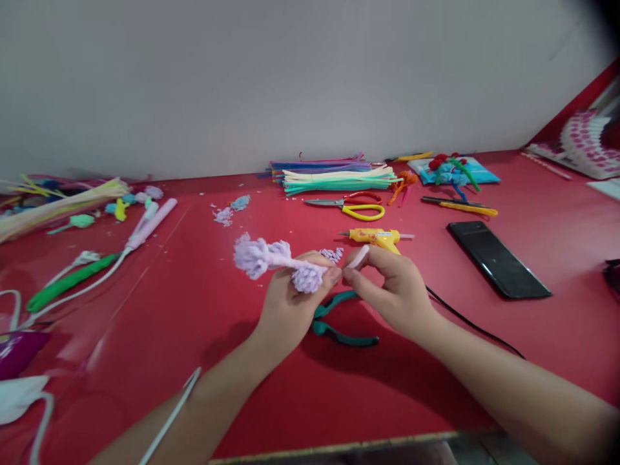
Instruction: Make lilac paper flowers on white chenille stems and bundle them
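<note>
Above the red table, my left hand is closed on a lavender fuzzy pipe-cleaner piece. Two clumps of looped fluff, one at its left end and one near my fingers, are joined by a thin stem. My right hand pinches a short pale lavender pipe-cleaner end close to the left fingertips. Whether the two bits are one strand is hidden by the fingers. Below the hands lie green-handled pliers, their jaws covered by my left hand. Behind the hands are small lavender cuttings.
A yellow glue gun, its black cord running right, lies behind my right hand. Farther back are scissors and pipe-cleaner bundles. A phone rests at right. At left lie a pink-and-white corded tool and a green-handled one.
</note>
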`<state>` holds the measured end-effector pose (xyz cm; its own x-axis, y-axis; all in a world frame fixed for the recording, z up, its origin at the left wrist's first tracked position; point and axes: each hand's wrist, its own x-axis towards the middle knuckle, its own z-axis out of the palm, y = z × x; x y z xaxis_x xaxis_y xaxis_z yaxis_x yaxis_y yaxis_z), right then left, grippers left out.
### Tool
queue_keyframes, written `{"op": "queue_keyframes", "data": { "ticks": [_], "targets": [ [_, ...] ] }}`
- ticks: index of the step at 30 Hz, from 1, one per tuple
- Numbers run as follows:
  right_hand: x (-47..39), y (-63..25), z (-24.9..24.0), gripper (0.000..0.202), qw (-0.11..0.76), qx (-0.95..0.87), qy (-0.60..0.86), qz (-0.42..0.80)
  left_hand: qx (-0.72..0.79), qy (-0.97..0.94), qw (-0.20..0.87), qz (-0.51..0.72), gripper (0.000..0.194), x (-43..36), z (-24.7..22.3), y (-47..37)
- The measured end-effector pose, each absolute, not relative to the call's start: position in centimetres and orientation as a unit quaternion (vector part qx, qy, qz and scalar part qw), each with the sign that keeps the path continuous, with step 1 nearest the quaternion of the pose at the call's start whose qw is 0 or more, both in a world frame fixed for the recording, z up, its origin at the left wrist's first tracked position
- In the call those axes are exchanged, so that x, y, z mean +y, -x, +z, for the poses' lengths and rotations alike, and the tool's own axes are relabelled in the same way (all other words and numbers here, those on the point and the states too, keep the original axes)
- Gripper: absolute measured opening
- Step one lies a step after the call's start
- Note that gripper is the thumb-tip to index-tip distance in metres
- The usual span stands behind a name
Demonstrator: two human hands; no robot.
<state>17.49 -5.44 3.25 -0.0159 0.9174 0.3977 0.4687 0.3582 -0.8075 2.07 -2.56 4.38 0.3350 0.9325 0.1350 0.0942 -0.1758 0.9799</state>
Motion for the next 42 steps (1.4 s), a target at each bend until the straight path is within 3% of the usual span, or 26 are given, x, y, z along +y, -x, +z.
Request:
{"op": "queue_keyframes", "data": {
  "ticks": [13,15,17,20,25,29,32,36,39,42],
  "targets": [
    [-4.4,-18.6,3.1,0.015,0.420,-0.470,0.412,0.658,0.295,-0.763,0.445,0.366,0.012,-1.9,4.1,-1.0],
    [-4.5,-18.3,2.8,0.016,0.442,-0.456,0.396,0.663,0.325,-0.735,0.458,0.378,0.011,-1.9,4.1,-1.1],
    [-4.7,-17.7,2.6,0.017,0.494,-0.484,0.408,0.596,0.368,-0.675,0.503,0.395,0.013,-1.9,3.8,-1.3],
    [-5.1,-17.2,2.3,0.017,0.533,-0.591,0.469,0.382,0.383,-0.530,0.631,0.418,0.012,-2.0,3.3,-1.8],
    [-5.1,-17.8,1.9,0.018,0.450,-0.790,0.413,-0.047,0.355,-0.252,0.810,0.394,0.011,-2.5,2.8,-2.6],
    [-5.1,-18.1,1.7,0.011,0.383,-0.834,0.369,-0.144,0.333,-0.215,0.815,0.423,0.015,-2.7,3.1,-2.7],
    [-5.3,-17.6,1.8,0.010,0.439,-0.801,0.404,-0.055,0.326,-0.286,0.772,0.464,0.015,-2.7,3.2,-2.7],
    [-5.4,-16.8,2.2,0.007,0.520,-0.648,0.486,0.272,0.355,-0.395,0.684,0.501,0.011,-2.5,2.9,-2.6],
    [-5.1,-16.8,2.2,0.007,0.531,-0.515,0.451,0.500,0.347,-0.461,0.647,0.499,0.009,-2.2,2.7,-2.4],
    [-4.7,-17.2,2.1,0.011,0.513,-0.420,0.390,0.639,0.329,-0.496,0.635,0.493,0.009,-1.9,2.7,-2.1]
  ]
}}
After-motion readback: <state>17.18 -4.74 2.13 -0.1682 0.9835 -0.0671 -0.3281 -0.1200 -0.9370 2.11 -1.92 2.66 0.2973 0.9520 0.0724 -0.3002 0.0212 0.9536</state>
